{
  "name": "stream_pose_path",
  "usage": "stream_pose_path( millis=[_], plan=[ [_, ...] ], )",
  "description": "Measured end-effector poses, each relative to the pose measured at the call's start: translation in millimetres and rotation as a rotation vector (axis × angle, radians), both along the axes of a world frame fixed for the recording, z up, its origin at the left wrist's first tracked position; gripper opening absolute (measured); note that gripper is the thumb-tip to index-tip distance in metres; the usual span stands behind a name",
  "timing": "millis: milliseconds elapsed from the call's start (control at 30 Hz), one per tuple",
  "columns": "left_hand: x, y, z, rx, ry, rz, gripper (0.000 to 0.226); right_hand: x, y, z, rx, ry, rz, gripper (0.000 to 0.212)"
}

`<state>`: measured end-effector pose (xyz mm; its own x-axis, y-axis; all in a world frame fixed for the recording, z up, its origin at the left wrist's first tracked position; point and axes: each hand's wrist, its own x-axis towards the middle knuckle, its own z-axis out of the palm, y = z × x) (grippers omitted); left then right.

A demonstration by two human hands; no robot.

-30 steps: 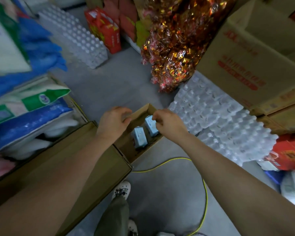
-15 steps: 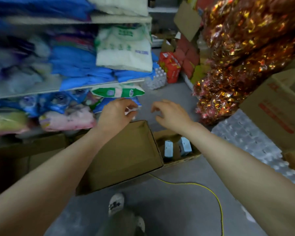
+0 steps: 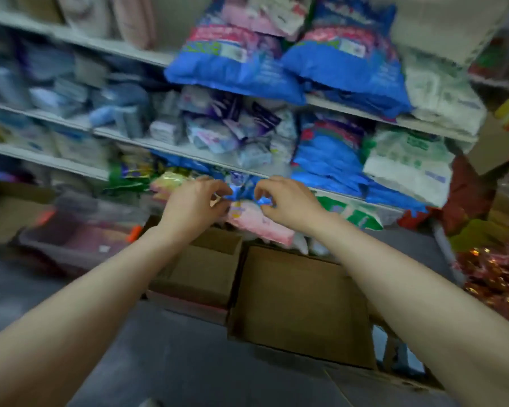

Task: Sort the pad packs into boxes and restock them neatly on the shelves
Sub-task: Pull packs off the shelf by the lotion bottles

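- Both hands have risen from above the boxes to the lowest shelf's front edge.
- Left hand (image 3: pixel 196 202) and right hand (image 3: pixel 285 201): each grip pinches the blue pad pack (image 3: pixel 244 190).
- Pink pack (image 3: pixel 259 223) lies just beneath, above the open cardboard box (image 3: pixel 300 304).

arms: both bare to past the elbow | sleeves: none visible | left hand (image 3: pixel 193 205) | right hand (image 3: pixel 288 202): gloveless
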<state>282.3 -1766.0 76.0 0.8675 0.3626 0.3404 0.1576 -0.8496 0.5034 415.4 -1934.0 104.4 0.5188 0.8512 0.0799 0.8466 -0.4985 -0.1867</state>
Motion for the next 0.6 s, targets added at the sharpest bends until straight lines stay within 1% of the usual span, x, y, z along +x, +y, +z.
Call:
stream_pose_path(
  millis=[133,267,433,600],
  plan=[
    [-68.8,105.4,9.2,0.04,0.028,0.171,0.018,-45.2,126.5,-0.1,0.013,0.016,0.145,0.022],
    [-133.5,198.0,11.2,0.042,0.045,0.315,0.018,-88.8,234.2,-2.0,0.04,0.037,0.25,0.017],
    [-195.8,284.5,7.7,-0.006,0.056,0.48,0.014,-131.4,344.2,-3.3,0.028,0.019,0.394,0.022],
    [-233.8,363.0,-4.8,-0.048,0.063,0.607,0.012,-159.2,444.3,-9.9,0.0,0.014,0.527,0.021]
  ],
)
